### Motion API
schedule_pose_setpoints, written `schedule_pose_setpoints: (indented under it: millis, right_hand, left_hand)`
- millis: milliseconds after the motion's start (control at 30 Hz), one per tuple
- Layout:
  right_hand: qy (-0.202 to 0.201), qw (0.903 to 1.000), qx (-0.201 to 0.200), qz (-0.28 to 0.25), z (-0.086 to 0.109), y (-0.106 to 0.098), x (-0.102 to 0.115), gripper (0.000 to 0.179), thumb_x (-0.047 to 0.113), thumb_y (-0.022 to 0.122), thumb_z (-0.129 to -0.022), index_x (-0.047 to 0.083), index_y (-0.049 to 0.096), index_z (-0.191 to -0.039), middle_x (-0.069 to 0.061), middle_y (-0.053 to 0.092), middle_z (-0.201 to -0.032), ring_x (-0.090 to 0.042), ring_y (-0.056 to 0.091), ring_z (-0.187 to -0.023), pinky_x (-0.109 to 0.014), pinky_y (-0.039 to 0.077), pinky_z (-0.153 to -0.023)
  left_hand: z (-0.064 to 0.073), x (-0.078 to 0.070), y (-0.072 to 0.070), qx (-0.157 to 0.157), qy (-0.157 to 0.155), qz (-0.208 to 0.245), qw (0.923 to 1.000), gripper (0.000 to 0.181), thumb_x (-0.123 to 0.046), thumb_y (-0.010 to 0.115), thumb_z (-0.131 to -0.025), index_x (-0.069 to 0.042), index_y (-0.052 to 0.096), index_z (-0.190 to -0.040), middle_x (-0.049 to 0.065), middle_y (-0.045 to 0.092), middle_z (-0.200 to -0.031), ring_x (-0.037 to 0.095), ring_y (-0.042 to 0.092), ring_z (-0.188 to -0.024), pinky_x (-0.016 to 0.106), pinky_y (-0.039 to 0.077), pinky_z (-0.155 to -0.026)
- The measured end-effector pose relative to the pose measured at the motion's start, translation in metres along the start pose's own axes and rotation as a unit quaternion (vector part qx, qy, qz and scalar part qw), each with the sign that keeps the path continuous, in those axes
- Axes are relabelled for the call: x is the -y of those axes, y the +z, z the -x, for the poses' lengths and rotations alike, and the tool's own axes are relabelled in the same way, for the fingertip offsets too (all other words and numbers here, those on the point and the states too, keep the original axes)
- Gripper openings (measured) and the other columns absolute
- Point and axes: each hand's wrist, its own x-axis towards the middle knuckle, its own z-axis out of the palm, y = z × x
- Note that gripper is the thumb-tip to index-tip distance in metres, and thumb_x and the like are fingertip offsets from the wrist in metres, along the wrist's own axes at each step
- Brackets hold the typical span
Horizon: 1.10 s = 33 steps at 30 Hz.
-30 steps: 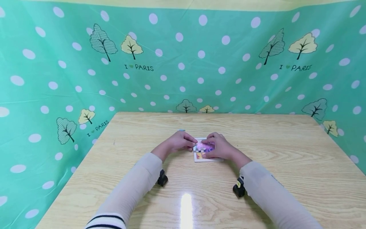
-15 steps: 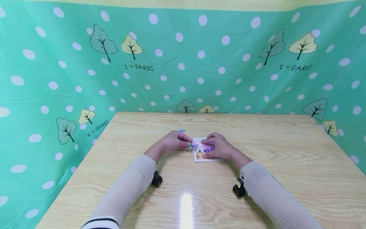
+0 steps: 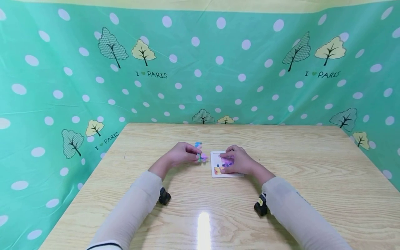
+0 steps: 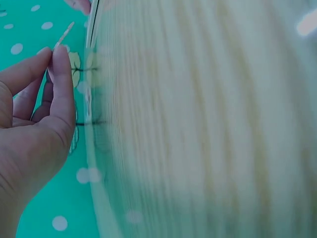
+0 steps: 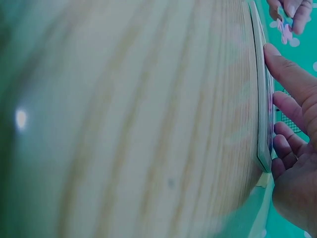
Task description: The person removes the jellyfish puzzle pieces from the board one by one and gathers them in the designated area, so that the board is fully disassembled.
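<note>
My left hand (image 3: 179, 154) pinches a jigsaw piece (image 3: 203, 158), pink, purple and green, between thumb and fingertips, left of the puzzle tray. In the left wrist view the piece (image 4: 65, 33) shows edge-on at the fingertips; in the right wrist view its knobbed outline (image 5: 286, 30) shows. The white-rimmed tray (image 3: 228, 176) lies on the table with purple and yellow pieces in it and bare white at its upper left. My right hand (image 3: 242, 161) rests on the tray's right part with fingers spread, hiding some pieces. Its thumb (image 5: 290, 74) touches the tray.
Another piece (image 3: 198, 145), blue and pink, lies on the wooden table (image 3: 297, 180) just behind my left fingers. A green dotted cloth (image 3: 243, 62) hangs behind the table and at its sides. Black wrist cameras (image 3: 260, 208) hang under both forearms.
My left hand has drawn the pink and green piece off the tray and carried it left, baring white tray underneath. The right hand has stayed in place on the tray.
</note>
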Motion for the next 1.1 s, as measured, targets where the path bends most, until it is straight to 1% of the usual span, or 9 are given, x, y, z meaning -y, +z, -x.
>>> schedule_pose_setpoints:
  millis: [100,300,600,667,800,900,1100]
  right_hand:
    - [0.001,1.0,0.0,0.0,0.0,0.0,0.0,0.062,0.032,0.088,-0.072,0.017,0.065,-0.129,-0.007,0.044,-0.136,-0.03,0.037,-0.125,-0.049,0.036,-0.104]
    - [0.002,1.0,0.001,-0.002,0.0,-0.001,0.0,0.062,0.032,0.088,-0.072,0.016,0.066,-0.128,-0.007,0.044,-0.136,-0.03,0.036,-0.125,-0.048,0.036,-0.104]
    - [-0.002,1.0,0.001,0.001,0.0,-0.001,-0.001,0.062,0.032,0.088,-0.072,0.016,0.066,-0.128,-0.006,0.044,-0.135,-0.03,0.037,-0.124,-0.048,0.036,-0.103]
    - [-0.002,1.0,0.001,0.001,-0.001,0.0,-0.002,0.063,0.033,0.088,-0.072,0.016,0.066,-0.128,-0.006,0.044,-0.136,-0.03,0.036,-0.124,-0.048,0.036,-0.103]
    - [0.0,1.0,0.004,0.001,-0.001,0.001,-0.002,0.063,0.033,0.087,-0.073,0.017,0.065,-0.129,-0.006,0.043,-0.136,-0.029,0.036,-0.124,-0.048,0.036,-0.104]
    - [0.002,1.0,0.004,0.0,-0.001,0.001,-0.002,0.063,0.032,0.087,-0.073,0.017,0.065,-0.129,-0.006,0.043,-0.136,-0.029,0.036,-0.124,-0.047,0.036,-0.104]
    - [0.004,1.0,0.001,-0.004,-0.001,0.001,-0.001,0.062,0.032,0.088,-0.072,0.017,0.066,-0.128,-0.006,0.044,-0.136,-0.029,0.036,-0.124,-0.048,0.036,-0.103]
  left_hand:
    - [0.003,0.001,-0.004,0.0,-0.004,0.029,0.9996,0.026,0.007,0.067,-0.086,0.004,0.068,-0.112,0.017,0.064,-0.11,0.023,0.068,-0.09,0.034,0.056,-0.083]
    - [0.005,0.005,-0.012,-0.009,-0.002,0.038,0.9992,0.025,0.006,0.065,-0.088,0.003,0.069,-0.113,0.018,0.061,-0.114,0.023,0.067,-0.092,0.036,0.056,-0.083]
    - [0.011,0.008,-0.023,-0.035,-0.008,0.063,0.9973,0.026,0.005,0.061,-0.092,0.005,0.065,-0.117,0.018,0.061,-0.116,0.023,0.067,-0.093,0.035,0.056,-0.084]
    - [0.011,0.009,-0.027,-0.038,-0.002,0.067,0.997,0.027,0.005,0.061,-0.092,0.006,0.065,-0.118,0.018,0.06,-0.117,0.023,0.066,-0.095,0.036,0.055,-0.085]
    - [0.011,0.012,-0.033,-0.053,0.002,0.077,0.9956,0.029,0.006,0.063,-0.09,0.005,0.065,-0.118,0.017,0.059,-0.117,0.023,0.065,-0.095,0.036,0.055,-0.085]
    - [0.011,0.014,-0.037,-0.07,0.004,0.081,0.9943,0.031,0.008,0.065,-0.088,0.005,0.065,-0.118,0.017,0.06,-0.113,0.022,0.065,-0.092,0.036,0.055,-0.085]
    - [0.008,0.016,-0.044,-0.101,0.014,0.081,0.9915,0.031,0.008,0.062,-0.09,0.006,0.063,-0.121,0.016,0.063,-0.108,0.021,0.067,-0.088,0.036,0.055,-0.085]
